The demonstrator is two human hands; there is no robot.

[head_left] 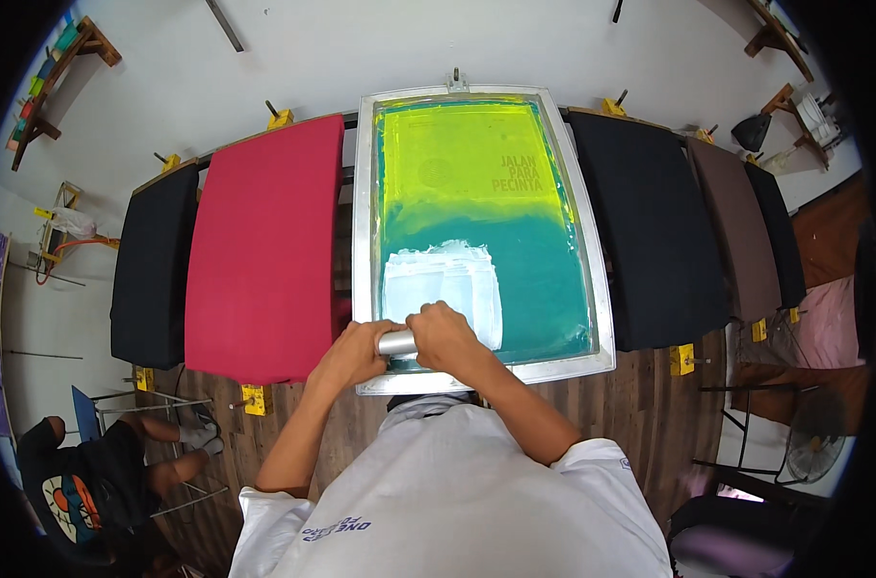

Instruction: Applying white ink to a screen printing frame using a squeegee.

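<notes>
A silkscreen with a silver metal frame [600, 289] lies in front of me. Its mesh is yellow-green at the far end and teal at the near end. White ink [443, 287] is spread in a rough-edged patch on the near left part of the mesh. Beside the near edge, my left hand [353, 353] and my right hand [444, 337] are both closed around a silver squeegee [396, 343]. Between the hands only a short stretch of its handle shows; the blade is hidden.
Left of the screen are boards covered with red cloth [264, 250] and black cloth [154, 265]; to the right, more boards carry black cloth [645, 231] and brown cloth [736, 231]. Yellow clamps [681, 360] stick out below. A seated person [101, 482] is at lower left, a fan [815, 435] at right.
</notes>
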